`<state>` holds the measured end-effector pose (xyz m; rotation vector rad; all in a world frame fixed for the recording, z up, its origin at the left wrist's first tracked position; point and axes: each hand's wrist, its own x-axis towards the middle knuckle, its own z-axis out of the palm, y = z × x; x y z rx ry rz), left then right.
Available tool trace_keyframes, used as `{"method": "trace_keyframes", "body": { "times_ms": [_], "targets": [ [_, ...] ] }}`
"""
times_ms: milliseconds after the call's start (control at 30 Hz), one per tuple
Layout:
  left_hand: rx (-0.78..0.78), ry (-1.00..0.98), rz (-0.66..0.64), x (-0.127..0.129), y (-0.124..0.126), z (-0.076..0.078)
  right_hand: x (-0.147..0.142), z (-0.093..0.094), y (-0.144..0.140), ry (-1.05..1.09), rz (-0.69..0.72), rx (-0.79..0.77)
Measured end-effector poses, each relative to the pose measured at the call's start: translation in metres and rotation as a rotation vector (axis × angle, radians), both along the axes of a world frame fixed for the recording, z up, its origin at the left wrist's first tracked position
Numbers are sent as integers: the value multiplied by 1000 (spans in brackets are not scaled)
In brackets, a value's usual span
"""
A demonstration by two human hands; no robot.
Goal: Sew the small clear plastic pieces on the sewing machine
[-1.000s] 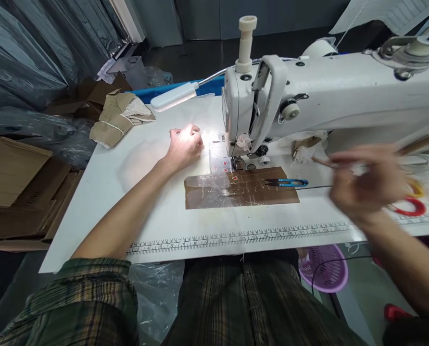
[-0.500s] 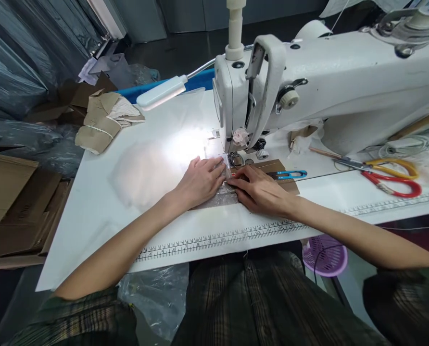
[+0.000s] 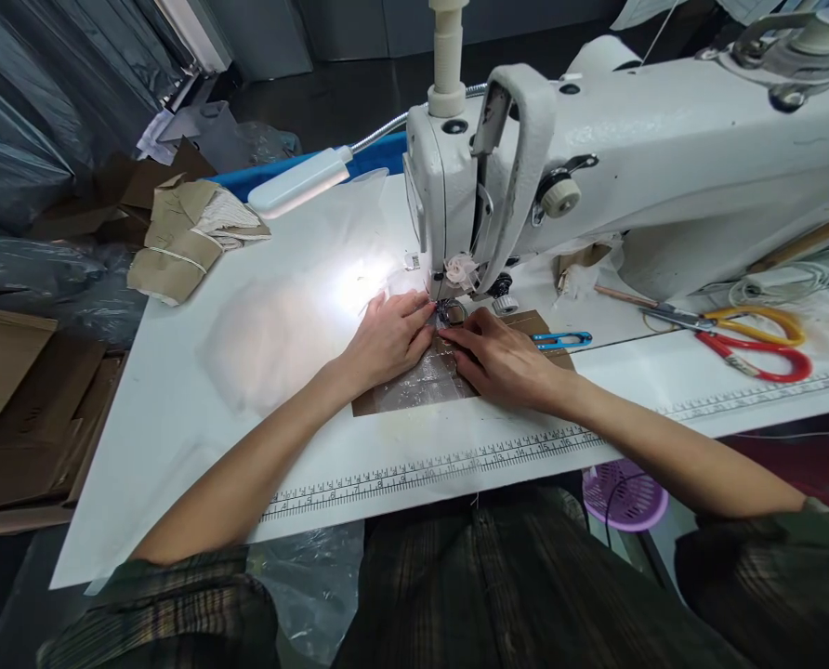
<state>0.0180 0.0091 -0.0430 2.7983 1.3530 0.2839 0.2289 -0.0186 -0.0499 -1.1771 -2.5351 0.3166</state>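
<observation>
Sheer piece (image 3: 421,383) under both your hands

Take the machine's foot (image 3: 451,314) as the centre of the dial, twelve at the top of your view. Your left hand (image 3: 392,339) is at eight, palm down, fingers stretched out and resting on the sheer piece, their tips just beside the foot. Your right hand (image 3: 508,362) lies between four and five, its fingertips drawn together close to the foot; you hide what is under them, so I cannot tell whether they pinch anything.

The sheer piece shows at seven, between your hands, and lies over the brown sheet (image 3: 365,403), which also shows past your right hand. Blue snips (image 3: 564,341) rest on that sheet just past three, with scissors (image 3: 756,344) farther out at three. The machine (image 3: 665,158) stretches away towards two. A lamp (image 3: 301,182) shines from ten, and a tied bundle (image 3: 181,243) sits just past nine. The ruler (image 3: 421,472) crosses six along your table edge.
</observation>
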Motion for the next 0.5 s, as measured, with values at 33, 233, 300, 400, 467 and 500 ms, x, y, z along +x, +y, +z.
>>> {"method": "trace_keyframes", "body": {
  "times_ms": [33, 233, 300, 400, 467, 500],
  "targets": [
    [5, -17, -3, -1, 2, -2, 0, -1, 1, 0, -10, 0],
    [-49, -82, 11, -4, 10, -7, -3, -6, 1, 0, -61, 22],
    [-64, -91, 12, -4, 11, -7, -4, -6, 0, -7, -65, 25],
    [-60, -99, 5, -4, 12, -7, -5, -6, -1, -15, -75, 38],
    [-44, -107, 1, -4, 12, -8, -6, -7, -1, -14, -84, 52],
    [-35, -113, -2, -4, 12, -8, -6, -8, -2, -11, -88, 57]
  ]
}}
